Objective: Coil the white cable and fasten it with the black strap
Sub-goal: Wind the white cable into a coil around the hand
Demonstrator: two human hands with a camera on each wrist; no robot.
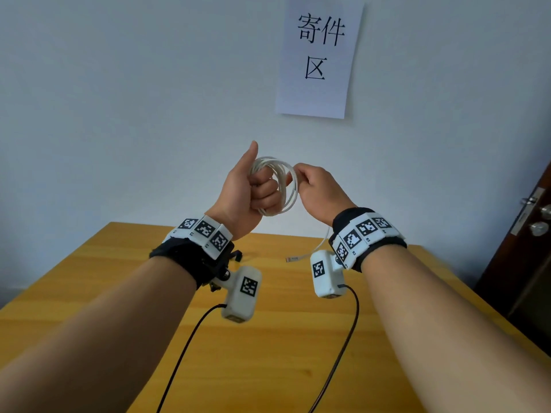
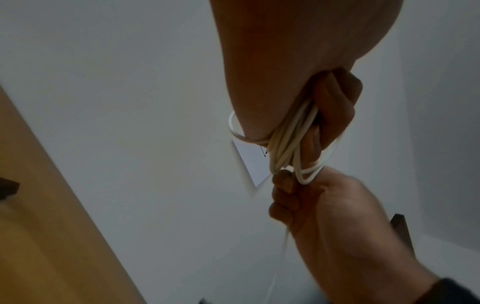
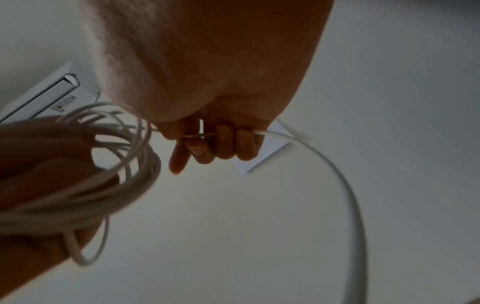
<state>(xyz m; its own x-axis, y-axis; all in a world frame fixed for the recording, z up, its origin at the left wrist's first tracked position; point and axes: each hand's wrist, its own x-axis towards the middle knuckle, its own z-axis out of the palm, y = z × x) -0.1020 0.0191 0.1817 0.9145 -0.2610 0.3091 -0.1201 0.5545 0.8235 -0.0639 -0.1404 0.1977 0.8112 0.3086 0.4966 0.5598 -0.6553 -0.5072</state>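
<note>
left hand [image 1: 249, 192]: raised above the table [image 1: 98, 281]; fingers curled through the cable [image 1: 287, 186] coil, thumb up; holds the loops
right hand [image 1: 320, 189]: just beside the coil; fingers curled, pinching the cable strand that feeds into the loops
cable: white, several loops round the left fingers, in the air in front of the wall [image 1: 119, 99]; free tail drops behind the right wrist to the table; plug end [image 1: 293, 259] lies flat on the wood
containers: cannot see any holding anything
strap: cannot make out in any view
hidden: tail partly covered by the right wristband [image 1: 368, 234] and its camera; left wrist view dark, coil [image 2: 288, 142] bunched under the fist; right wrist view blurred, strand [image 3: 285, 137] passes under the curled fingers [image 3: 226, 144]; object by the left wristband too hidden to tell
writing: paper sign [image 1: 319, 58] on the wall reads 寄件区; wristbands carry black-and-white square markers, right ones tagged R2, R3; plug print too small to read
cut off: door [image 1: 524, 234] with metal handle at the right edge; white unit [image 3: 44, 98] top left of right wrist view, label unreadable
</note>
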